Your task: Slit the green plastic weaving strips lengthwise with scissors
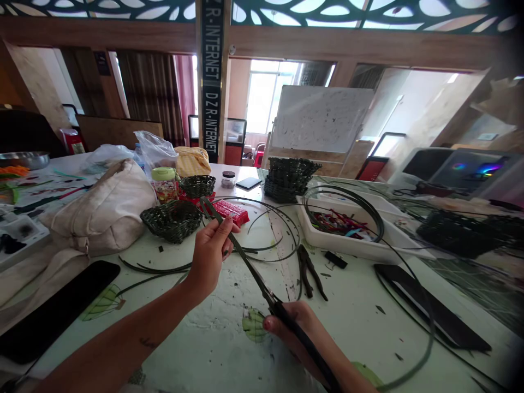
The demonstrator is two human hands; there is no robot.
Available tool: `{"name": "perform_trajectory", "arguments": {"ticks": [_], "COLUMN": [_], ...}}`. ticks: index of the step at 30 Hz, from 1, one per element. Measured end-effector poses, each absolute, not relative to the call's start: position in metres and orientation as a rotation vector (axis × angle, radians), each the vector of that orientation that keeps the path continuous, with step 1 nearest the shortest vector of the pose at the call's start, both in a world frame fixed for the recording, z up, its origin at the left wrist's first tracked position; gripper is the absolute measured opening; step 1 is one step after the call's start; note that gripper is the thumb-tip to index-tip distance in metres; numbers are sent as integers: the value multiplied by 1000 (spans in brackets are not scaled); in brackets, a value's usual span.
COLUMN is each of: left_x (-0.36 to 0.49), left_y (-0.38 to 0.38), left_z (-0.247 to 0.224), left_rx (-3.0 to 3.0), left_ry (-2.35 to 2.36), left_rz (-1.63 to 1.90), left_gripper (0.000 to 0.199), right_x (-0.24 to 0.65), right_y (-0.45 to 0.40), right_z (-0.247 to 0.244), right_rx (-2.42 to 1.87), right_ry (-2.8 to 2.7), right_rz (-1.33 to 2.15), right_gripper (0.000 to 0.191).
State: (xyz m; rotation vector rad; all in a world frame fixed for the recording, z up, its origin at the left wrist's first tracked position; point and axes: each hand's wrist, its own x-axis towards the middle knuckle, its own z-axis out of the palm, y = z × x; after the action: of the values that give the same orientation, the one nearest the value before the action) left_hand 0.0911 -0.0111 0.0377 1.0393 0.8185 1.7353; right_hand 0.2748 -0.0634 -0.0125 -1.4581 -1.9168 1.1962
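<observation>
In the head view, my left hand [210, 254] pinches a bundle of dark green strips [248, 262] near its upper end, with thumb and fingers pressed together. The bundle slants down to the right across the middle of the table. Around black-handled scissors [282, 312] at its lower end, my right hand [303, 327] is closed. The scissors' blades meet the strips; whether they are parted I cannot tell. Beyond my left hand are a small woven basket [172, 220] and a red packet [230, 212].
Black pliers [310, 273] and a black clip [335, 260] lie right of centre. Coiled strips loop over a white tray [327, 239]. Stacked woven baskets [289, 177] stand behind. At left are a cream bag [102, 213] and a black phone [57, 308].
</observation>
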Motion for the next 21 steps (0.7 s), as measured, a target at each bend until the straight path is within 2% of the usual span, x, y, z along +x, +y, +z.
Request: {"name": "perform_trajectory", "arguments": {"ticks": [7, 21], "left_x": [90, 96], "left_y": [-8, -14], "left_z": [36, 33], "left_rx": [1047, 1053], "left_ry": [816, 839], "left_rz": [1740, 1710], "left_gripper": [28, 28], "right_x": [274, 277], "right_y": [-63, -62], "right_z": [-18, -12], "right_rx": [-1482, -1437], "right_ry": [-1879, -1926], "right_rz": [1127, 1238], "right_gripper": [61, 64]}}
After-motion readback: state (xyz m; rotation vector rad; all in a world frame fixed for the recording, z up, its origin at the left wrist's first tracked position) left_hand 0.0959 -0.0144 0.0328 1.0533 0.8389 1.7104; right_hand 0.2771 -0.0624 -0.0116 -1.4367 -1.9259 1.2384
